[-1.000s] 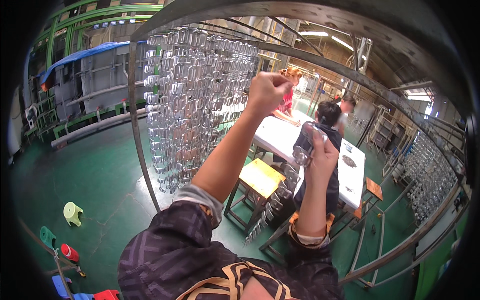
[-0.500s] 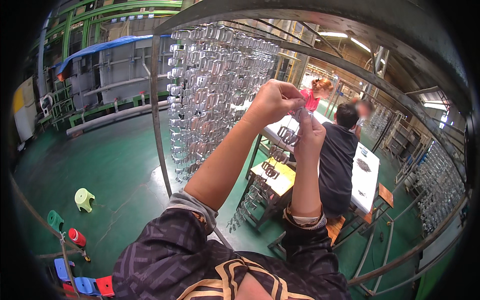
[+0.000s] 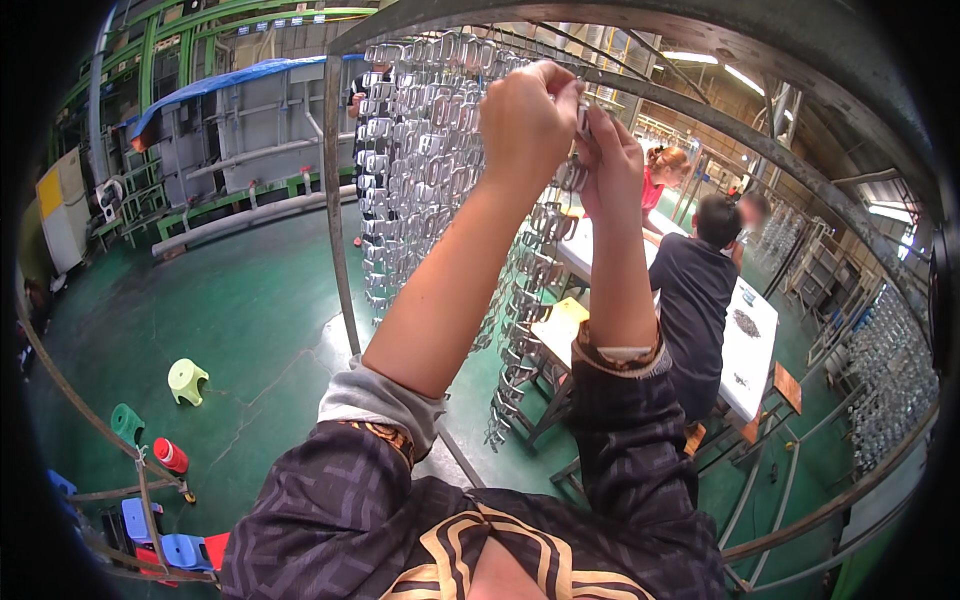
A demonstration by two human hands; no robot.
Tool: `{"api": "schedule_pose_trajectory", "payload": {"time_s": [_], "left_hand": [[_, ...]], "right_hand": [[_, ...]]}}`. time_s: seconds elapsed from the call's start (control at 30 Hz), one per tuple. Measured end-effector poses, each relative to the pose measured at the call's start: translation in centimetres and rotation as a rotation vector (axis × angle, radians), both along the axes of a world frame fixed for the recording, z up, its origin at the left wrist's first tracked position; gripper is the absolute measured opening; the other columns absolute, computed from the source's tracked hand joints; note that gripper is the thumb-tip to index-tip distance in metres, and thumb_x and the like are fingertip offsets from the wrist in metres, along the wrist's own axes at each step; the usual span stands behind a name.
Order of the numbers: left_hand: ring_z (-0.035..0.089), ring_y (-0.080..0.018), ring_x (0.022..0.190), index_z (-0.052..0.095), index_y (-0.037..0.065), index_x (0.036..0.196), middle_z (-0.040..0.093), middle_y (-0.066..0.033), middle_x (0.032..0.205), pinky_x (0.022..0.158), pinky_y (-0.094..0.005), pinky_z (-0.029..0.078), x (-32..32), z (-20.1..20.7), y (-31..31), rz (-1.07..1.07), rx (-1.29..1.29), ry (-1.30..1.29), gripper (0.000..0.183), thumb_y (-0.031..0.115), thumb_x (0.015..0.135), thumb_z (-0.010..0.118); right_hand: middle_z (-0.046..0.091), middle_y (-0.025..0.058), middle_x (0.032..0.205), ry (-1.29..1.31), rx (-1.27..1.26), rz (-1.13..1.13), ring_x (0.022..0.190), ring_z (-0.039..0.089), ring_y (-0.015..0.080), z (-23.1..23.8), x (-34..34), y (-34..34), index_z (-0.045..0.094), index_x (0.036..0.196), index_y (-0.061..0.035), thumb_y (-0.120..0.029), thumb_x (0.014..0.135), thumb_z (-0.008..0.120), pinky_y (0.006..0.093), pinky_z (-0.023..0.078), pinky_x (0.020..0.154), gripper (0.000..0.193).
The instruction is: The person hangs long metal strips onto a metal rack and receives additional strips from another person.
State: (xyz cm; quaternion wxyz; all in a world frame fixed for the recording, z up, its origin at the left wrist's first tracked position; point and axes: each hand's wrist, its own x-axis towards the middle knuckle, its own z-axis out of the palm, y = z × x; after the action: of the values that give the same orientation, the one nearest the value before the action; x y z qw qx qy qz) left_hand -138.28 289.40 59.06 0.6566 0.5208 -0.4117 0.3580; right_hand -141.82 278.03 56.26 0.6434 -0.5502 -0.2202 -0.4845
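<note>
Both my arms are raised toward a metal rack frame [image 3: 335, 200]. My left hand [image 3: 530, 125] is closed in a pinch at the upper end of a strand of buckle-like metal pieces [image 3: 525, 310]. Just to its right and slightly lower, my right hand [image 3: 612, 155] pinches the same strand near its top. The strand's grey pieces hang one below another, down past my forearms. Just left of my hands, many shiny strands of similar metal pieces [image 3: 415, 150] hang from the rack. My fingers hide the strand's very top and whatever it touches there.
A person in dark clothes [image 3: 695, 300] sits at a white table [image 3: 765, 350] with small dark parts on it. Beyond is a person in pink [image 3: 655, 185]. Another stands partly hidden behind the hanging strands. A yellow stool [image 3: 187, 381] and a red jug [image 3: 171, 455] stand at left.
Both hands have risen toward the rack's top bar, lifting the strand with them. It now hangs in front of the rack's strands. My view has shifted slightly.
</note>
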Motion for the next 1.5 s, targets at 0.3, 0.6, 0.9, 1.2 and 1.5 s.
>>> {"api": "schedule_pose_trajectory", "payload": {"time_s": [0.3,0.6,0.9,1.2,1.5], "left_hand": [[0.065,-0.0268,0.064,0.068,0.006,0.082,0.066,-0.0124,0.070,0.063,-0.0349,0.050,0.4,2.7,1.7,0.487,0.001,-0.018,0.016,0.020,0.078,0.063],[0.065,-0.0262,0.071,0.068,0.004,0.090,0.067,-0.0130,0.081,0.067,-0.0351,0.050,-0.6,1.2,3.8,0.483,0.033,-0.156,0.019,0.018,0.078,0.062],[0.064,-0.0239,0.066,0.068,0.004,0.086,0.066,-0.0129,0.077,0.065,-0.0324,0.049,-1.8,-0.7,9.2,0.399,-0.050,-0.115,0.016,0.014,0.075,0.064],[0.065,-0.0171,0.066,0.069,0.002,0.084,0.067,-0.0106,0.073,0.064,-0.0252,0.048,-0.8,-1.7,12.6,0.276,-0.131,-0.013,0.015,0.013,0.075,0.062],[0.063,-0.0109,0.066,0.069,0.002,0.083,0.067,-0.0073,0.071,0.060,-0.0239,0.045,1.0,-3.0,14.2,0.180,-0.091,0.087,0.015,0.015,0.076,0.065]], "right_hand": [[0.064,0.0071,0.084,-0.058,-0.057,0.307,0.072,0.061,0.0116,3.5,3.5,1.3,0.061,0.097,0.0022,-0.013,0.088,0.055,0.0225,0.050,0.063,0.019],[0.065,0.0101,0.088,-0.052,-0.146,0.532,0.076,0.063,0.0151,5.2,6.0,0.8,0.061,0.098,0.0042,-0.016,0.087,0.057,0.0252,0.051,0.065,0.023],[0.064,0.0158,0.095,-0.006,-0.133,0.469,0.087,0.062,0.0204,5.7,6.0,3.2,0.060,0.097,0.0060,-0.015,0.088,0.054,0.0313,0.052,0.075,0.024],[0.063,0.0169,0.098,-0.056,-0.149,0.470,0.085,0.062,0.0189,5.2,7.6,2.6,0.060,0.097,0.0054,-0.014,0.089,0.051,0.0304,0.051,0.075,0.023],[0.061,0.0152,0.103,-0.015,-0.203,0.462,0.092,0.059,0.0282,5.1,8.0,1.8,0.058,0.100,0.0046,-0.020,0.091,0.049,0.0443,0.044,0.089,0.028]]}}
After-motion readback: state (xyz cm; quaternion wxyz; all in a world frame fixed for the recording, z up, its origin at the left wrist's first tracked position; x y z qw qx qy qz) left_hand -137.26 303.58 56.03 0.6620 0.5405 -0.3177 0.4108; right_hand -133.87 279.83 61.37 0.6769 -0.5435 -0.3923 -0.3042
